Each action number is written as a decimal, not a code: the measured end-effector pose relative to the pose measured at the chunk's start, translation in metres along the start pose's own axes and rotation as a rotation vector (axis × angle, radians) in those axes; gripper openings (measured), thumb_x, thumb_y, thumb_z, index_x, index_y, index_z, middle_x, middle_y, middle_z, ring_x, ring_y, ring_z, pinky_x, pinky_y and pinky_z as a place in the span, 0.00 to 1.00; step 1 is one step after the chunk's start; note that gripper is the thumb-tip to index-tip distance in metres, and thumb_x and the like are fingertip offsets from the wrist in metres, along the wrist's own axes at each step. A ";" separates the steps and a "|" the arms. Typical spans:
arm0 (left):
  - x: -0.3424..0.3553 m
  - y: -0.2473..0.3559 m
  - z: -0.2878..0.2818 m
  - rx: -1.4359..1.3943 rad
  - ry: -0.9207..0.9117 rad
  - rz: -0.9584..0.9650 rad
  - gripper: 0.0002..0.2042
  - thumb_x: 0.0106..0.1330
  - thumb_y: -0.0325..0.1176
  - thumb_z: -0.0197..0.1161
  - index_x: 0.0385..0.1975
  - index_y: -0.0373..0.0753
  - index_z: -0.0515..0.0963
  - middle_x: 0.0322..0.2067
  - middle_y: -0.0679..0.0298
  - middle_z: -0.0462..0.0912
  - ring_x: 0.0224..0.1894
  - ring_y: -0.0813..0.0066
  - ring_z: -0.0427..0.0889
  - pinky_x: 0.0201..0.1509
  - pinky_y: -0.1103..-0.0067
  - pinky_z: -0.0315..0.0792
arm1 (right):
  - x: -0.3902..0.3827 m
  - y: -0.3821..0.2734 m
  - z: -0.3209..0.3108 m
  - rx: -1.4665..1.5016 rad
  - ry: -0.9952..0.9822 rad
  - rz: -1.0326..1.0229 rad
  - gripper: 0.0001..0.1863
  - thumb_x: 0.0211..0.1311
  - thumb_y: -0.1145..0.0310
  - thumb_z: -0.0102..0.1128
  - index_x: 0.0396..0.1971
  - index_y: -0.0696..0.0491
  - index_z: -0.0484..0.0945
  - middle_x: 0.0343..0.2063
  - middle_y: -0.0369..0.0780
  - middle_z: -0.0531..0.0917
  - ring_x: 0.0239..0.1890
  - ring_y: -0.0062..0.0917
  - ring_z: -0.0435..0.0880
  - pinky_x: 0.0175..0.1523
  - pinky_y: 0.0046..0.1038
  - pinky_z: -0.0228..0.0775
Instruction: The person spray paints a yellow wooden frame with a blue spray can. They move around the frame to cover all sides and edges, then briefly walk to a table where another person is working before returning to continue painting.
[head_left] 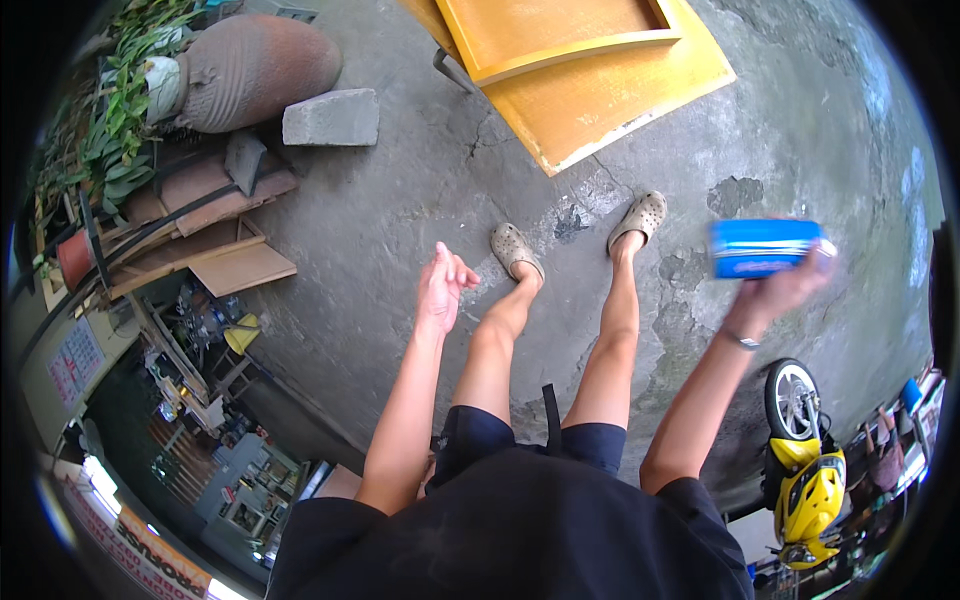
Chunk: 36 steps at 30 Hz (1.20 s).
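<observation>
My right hand (782,292) is out to the right, gripping a blue boxy package (755,247) by its right end. Motion blurs the package, so its exact kind is unclear. It has a pale band along it and a reddish upper edge. A band circles my right wrist. In front of my body, my left hand (444,288) hangs in the air with nothing in it, its index finger stretched out and the others loosely bent. Ahead of both hands stands a yellow-orange table (600,115), with a shallow wooden frame (560,58) lying on top; neither hand touches them.
Cracked concrete floor (400,200) lies underfoot. At far left are a large clay jar (255,72), a concrete block (330,118), plants (125,150) and stacked boards (215,190). A yellow motorcycle (812,495) stands at right, behind my right arm. Cluttered shelving (250,490) is at lower left.
</observation>
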<state>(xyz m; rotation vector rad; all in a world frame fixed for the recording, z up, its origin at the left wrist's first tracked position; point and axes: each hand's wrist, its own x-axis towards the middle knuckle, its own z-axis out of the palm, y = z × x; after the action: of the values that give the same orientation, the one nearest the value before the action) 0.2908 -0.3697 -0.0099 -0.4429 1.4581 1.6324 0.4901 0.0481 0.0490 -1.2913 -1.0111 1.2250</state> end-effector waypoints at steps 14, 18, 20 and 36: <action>0.133 -0.045 0.115 0.092 0.108 -0.022 0.17 0.80 0.47 0.55 0.54 0.40 0.72 0.47 0.60 0.83 0.45 0.67 0.85 0.46 0.71 0.78 | -0.026 0.022 -0.020 -0.151 -0.421 0.113 0.34 0.72 0.69 0.63 0.73 0.50 0.58 0.47 0.45 0.81 0.40 0.34 0.87 0.45 0.36 0.85; 0.085 -0.064 0.075 0.688 0.137 0.052 0.18 0.81 0.46 0.52 0.36 0.38 0.77 0.29 0.63 0.82 0.29 0.74 0.82 0.36 0.74 0.76 | 0.051 0.023 -0.015 -0.104 -0.081 -0.001 0.34 0.71 0.65 0.67 0.70 0.53 0.60 0.49 0.45 0.78 0.40 0.28 0.86 0.42 0.32 0.83; 0.045 -0.062 0.052 0.994 0.167 0.055 0.25 0.81 0.50 0.52 0.25 0.36 0.77 0.20 0.65 0.78 0.25 0.77 0.78 0.33 0.75 0.73 | 0.080 0.031 -0.001 -0.097 0.032 -0.143 0.34 0.69 0.63 0.70 0.68 0.54 0.63 0.47 0.43 0.78 0.41 0.24 0.83 0.44 0.28 0.80; -0.051 -0.037 -0.106 1.747 0.146 -0.345 0.54 0.53 0.53 0.78 0.76 0.42 0.51 0.65 0.41 0.70 0.64 0.41 0.74 0.66 0.57 0.72 | -0.155 0.120 0.121 -0.305 -0.156 -0.083 0.33 0.62 0.62 0.74 0.64 0.55 0.70 0.48 0.45 0.82 0.45 0.32 0.85 0.53 0.34 0.78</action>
<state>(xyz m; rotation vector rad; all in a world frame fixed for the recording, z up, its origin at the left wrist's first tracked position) 0.3181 -0.4889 -0.0211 0.2262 2.1287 -0.2752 0.3422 -0.1014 -0.0450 -1.3844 -1.3927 1.1527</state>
